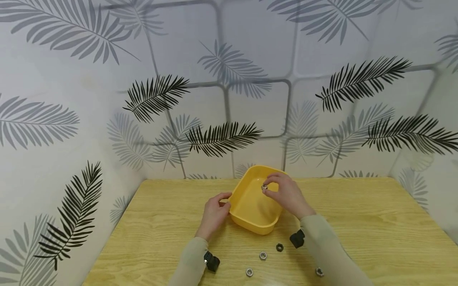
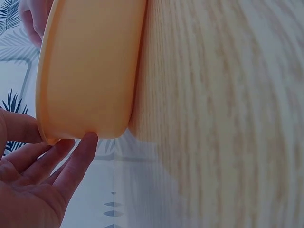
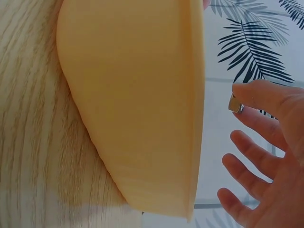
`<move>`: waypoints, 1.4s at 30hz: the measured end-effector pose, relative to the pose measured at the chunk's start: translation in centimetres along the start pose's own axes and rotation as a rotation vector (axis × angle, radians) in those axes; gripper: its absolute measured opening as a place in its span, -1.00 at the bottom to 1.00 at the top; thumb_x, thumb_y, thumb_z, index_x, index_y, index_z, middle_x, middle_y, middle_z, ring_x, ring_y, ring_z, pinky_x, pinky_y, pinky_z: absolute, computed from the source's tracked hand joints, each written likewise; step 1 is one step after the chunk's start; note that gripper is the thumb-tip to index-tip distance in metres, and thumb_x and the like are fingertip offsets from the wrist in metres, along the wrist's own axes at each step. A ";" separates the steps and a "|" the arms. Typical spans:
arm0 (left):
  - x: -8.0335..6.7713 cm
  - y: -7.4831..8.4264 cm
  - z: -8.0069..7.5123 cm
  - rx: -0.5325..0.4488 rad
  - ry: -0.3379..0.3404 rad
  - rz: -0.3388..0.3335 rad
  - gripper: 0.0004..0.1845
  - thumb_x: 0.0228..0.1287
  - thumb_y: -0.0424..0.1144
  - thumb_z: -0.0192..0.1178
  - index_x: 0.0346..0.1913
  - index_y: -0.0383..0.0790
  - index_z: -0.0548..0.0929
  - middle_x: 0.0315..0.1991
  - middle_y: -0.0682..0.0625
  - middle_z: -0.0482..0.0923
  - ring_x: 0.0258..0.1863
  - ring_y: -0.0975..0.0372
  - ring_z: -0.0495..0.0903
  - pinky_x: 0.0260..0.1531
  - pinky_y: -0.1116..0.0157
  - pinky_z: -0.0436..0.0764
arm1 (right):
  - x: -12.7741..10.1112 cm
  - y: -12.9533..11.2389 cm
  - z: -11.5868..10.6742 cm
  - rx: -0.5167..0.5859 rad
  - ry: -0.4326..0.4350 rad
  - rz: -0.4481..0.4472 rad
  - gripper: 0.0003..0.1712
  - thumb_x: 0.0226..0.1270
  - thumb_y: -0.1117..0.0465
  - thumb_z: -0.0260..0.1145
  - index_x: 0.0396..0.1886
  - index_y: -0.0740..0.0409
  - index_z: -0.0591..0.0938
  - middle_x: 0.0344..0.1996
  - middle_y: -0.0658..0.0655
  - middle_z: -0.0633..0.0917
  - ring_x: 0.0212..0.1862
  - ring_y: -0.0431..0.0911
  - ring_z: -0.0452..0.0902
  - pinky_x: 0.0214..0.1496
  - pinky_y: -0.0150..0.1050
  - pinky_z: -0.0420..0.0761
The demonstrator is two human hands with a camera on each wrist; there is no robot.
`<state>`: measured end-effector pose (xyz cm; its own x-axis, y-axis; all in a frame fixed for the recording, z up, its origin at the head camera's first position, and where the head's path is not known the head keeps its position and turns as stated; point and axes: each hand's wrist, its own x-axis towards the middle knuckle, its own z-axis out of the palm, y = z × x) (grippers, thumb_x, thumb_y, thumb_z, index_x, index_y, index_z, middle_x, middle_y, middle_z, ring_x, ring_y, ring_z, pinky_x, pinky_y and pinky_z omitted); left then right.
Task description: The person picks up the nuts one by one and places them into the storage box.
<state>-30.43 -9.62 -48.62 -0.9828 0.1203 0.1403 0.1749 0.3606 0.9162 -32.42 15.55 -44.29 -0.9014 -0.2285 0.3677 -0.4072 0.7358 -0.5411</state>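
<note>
A yellow plastic bin (image 1: 252,228) stands on the wooden table, turned at an angle. My left hand (image 1: 214,214) grips its left rim; in the left wrist view the thumb and fingers of that hand (image 2: 42,175) meet at the bin's edge (image 2: 95,71). Over the bin's opening, my right hand (image 1: 288,194) pinches a small metal nut (image 1: 264,187) between thumb and index finger. The right wrist view shows this nut (image 3: 235,104) above the rim level of the bin (image 3: 133,104), the other fingers of the right hand (image 3: 275,147) spread apart.
Several nuts lie on the table in front of the bin: a dark one (image 1: 280,247), silver ones (image 1: 262,256) nearer the front edge, and one (image 1: 319,272) beside the right forearm. A leaf-patterned wall (image 1: 257,107) rises behind the wooden table (image 1: 358,222).
</note>
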 end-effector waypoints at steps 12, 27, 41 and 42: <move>0.1 -0.1 -0.1 -0.003 -0.004 -0.001 -0.61 0.35 -0.42 0.07 0.22 -0.34 0.58 0.12 -0.20 0.57 -0.10 0.03 0.65 -0.25 0.23 0.69 | 1.0 0.4 0.7 -0.029 -0.055 -0.025 -0.79 0.20 0.13 0.45 -0.21 0.10 0.74 0.04 0.20 0.62 0.14 0.17 0.50 0.14 0.12 0.48; 0.1 -0.1 -0.2 -0.013 -0.011 0.002 -0.61 0.37 -0.41 0.08 0.23 -0.32 0.57 0.12 -0.21 0.57 -0.10 0.02 0.65 -0.25 0.21 0.69 | 2.1 -0.1 1.8 -0.126 -0.148 -0.068 -0.85 0.19 0.12 0.45 -0.25 0.01 0.75 0.06 0.18 0.64 0.15 0.19 0.50 0.18 0.18 0.43; 0.0 -0.1 -0.1 -0.014 -0.008 -0.002 -0.61 0.38 -0.41 0.07 0.24 -0.32 0.57 0.11 -0.20 0.58 -0.07 -0.03 0.65 -0.24 0.24 0.69 | 2.6 0.1 3.1 -0.226 -0.266 -0.024 -0.87 0.19 0.09 0.44 -0.26 -0.07 0.77 0.12 0.14 0.61 0.16 0.20 0.41 0.16 0.29 0.32; 0.0 -0.1 -0.2 -0.011 -0.007 -0.005 -0.61 0.38 -0.40 0.07 0.23 -0.31 0.57 0.11 -0.18 0.58 -0.07 -0.02 0.65 -0.24 0.24 0.69 | 2.6 0.1 3.2 -0.231 -0.274 -0.019 -0.87 0.19 0.08 0.44 -0.26 -0.07 0.77 0.13 0.14 0.61 0.16 0.20 0.40 0.17 0.28 0.31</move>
<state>-30.41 -9.79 -48.62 -0.9832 0.1250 0.1327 0.1690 0.3513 0.9209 -35.28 12.99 -45.80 -0.9127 -0.3830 0.1425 -0.4085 0.8472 -0.3396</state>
